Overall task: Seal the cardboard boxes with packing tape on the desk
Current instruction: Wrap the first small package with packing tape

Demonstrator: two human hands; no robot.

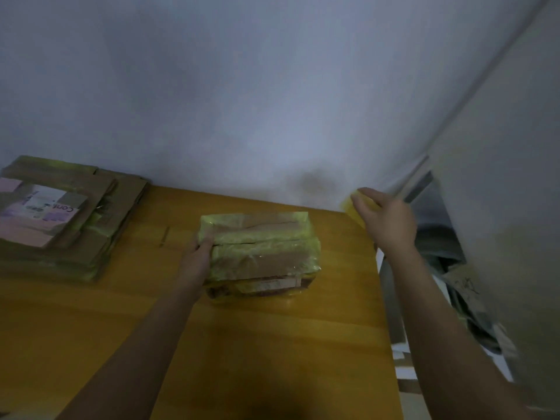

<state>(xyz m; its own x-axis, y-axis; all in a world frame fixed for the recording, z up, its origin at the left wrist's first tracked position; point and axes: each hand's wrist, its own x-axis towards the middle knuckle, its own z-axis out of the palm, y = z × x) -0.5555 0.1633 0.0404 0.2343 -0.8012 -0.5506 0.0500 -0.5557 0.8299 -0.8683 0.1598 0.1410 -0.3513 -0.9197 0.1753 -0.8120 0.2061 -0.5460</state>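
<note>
Taping was the step in hand, it seemed; the box, already wrapped in yellowish tape, sat at the middle of the desk; the left hand gripped the box's left side, steadying it; the right hand, right of the box and raised, clutched the tape roll; next the tape probably needed drawing across the box and pressing down; left of the box lay a stack of flattened boxes; beyond the box stood a pale wall; the desk was orange-brown wood.
</note>
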